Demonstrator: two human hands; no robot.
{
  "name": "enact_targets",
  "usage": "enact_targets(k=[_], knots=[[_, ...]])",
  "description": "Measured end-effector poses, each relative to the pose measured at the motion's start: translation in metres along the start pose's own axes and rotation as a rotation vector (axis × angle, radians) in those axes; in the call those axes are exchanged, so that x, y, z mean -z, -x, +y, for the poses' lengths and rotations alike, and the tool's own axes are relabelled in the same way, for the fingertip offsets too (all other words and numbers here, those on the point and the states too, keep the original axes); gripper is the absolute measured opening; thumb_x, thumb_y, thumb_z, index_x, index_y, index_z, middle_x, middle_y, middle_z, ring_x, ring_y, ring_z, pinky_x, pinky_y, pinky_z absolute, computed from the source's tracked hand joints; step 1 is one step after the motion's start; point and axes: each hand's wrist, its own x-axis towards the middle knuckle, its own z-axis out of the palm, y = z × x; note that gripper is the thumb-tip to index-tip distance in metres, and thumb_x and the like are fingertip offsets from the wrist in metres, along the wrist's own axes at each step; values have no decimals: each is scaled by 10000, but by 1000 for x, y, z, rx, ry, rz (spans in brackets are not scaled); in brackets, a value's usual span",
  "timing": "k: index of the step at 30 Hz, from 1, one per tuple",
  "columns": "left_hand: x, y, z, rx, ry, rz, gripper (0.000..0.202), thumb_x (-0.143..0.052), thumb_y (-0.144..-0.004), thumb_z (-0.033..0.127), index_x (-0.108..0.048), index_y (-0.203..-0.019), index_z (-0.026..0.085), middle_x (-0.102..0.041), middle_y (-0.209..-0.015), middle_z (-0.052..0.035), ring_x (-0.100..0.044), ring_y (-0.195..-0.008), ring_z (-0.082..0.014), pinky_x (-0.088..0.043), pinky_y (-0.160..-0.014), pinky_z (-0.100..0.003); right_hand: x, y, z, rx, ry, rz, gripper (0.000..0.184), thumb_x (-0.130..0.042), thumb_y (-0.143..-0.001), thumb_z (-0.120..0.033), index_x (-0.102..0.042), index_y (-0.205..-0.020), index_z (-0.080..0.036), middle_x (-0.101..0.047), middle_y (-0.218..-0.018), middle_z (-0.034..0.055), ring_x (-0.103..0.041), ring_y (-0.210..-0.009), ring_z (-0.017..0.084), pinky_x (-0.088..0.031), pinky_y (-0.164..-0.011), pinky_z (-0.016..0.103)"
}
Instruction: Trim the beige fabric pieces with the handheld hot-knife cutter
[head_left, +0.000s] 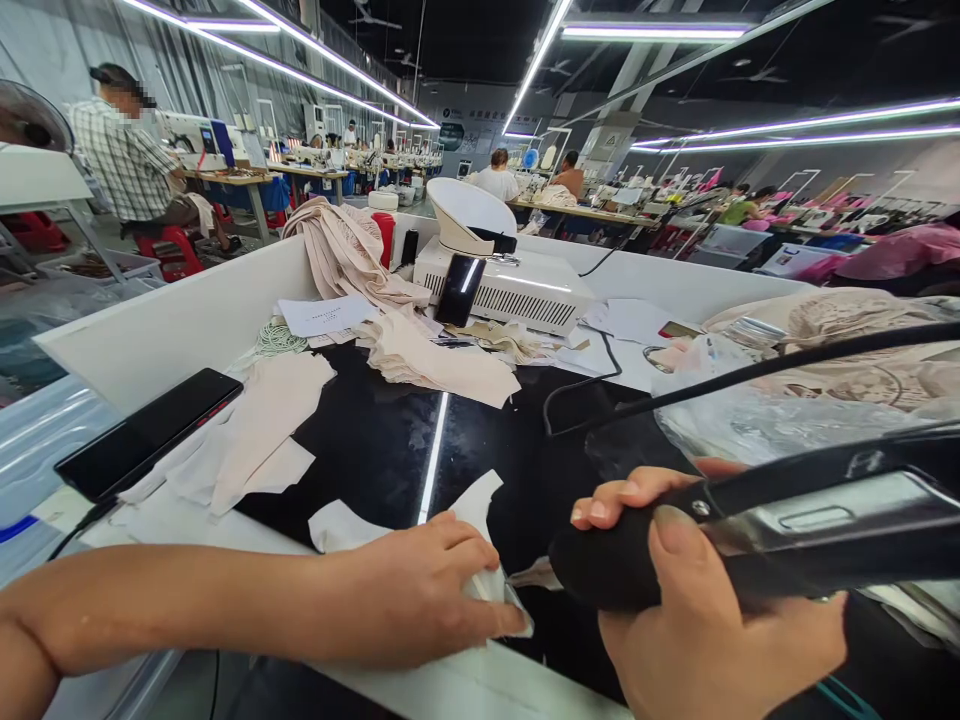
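My left hand (427,590) lies on a small white fabric piece (472,510) at the near edge of the black glossy worktop (375,440), fingers pressed down on the cloth. My right hand (697,610) is wrapped round the handle of a black hand-held tool (787,530), whose padded black nose points left, close to the fabric's edge. A black cable (750,375) arcs from the tool toward the back right.
Beige fabric pieces (255,430) and a dark phone (146,432) lie at left. A white machine (510,285) with a phone leaning on it stands at the back, beside more stacked cloth (427,360) and papers. A clear bag with lace fabric (825,370) sits right. Other workers sit at distant tables.
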Motion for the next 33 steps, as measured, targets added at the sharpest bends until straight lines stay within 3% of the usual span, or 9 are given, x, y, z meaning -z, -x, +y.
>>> enact_targets(k=[3, 6, 15, 26, 33], knots=[[6, 3, 5, 6, -20, -20, 314, -602, -1215, 311, -683, -1454, 124, -757, -1201, -140, -719, -1237, -265, -582, -1129, -364, 3, 3, -3, 24, -6, -39, 421, -944, -655, -269, -721, -1012, -281, -718, -697, -77, -657, -516, 184, -611, -495, 325], [6, 4, -2, 3, -12, -45, 285, -616, -1213, 329, -705, -1373, 110, -754, -1251, -148, -726, -1229, -255, -571, -1142, -332, 4, 4, -3, 29, 4, -58, 421, -958, -674, -272, -721, -1022, -284, -718, -702, -74, -659, -525, 193, -611, -513, 342], [-11, 14, -34, -31, 55, 105, 253, -634, -1215, 376, -797, -1307, 206, -757, -1315, -136, -715, -1216, -255, -588, -1142, -360, 4, 6, -1, 20, 10, -27, 425, -948, -655, -267, -735, -1022, -288, -719, -707, -74, -647, -535, 195, -605, -523, 346], [-14, 14, -34, -51, 59, 163, 270, -637, -1207, 355, -828, -1299, 188, -746, -1315, -164, -717, -1195, -273, -605, -1103, -372, 5, 3, 0, -83, -33, 5, 494, -962, -645, -247, -735, -1080, -306, -694, -801, -68, -667, -636, 218, -628, -615, 400], [-16, 13, -33, -40, 78, 162, 260, -682, -1186, 349, -830, -1328, 188, -743, -1319, -166, -713, -1208, -271, -598, -1132, -372, -2, 1, 4, -62, 8, -36, 473, -954, -654, -251, -720, -1062, -300, -702, -748, -76, -684, -594, 216, -647, -593, 401]])
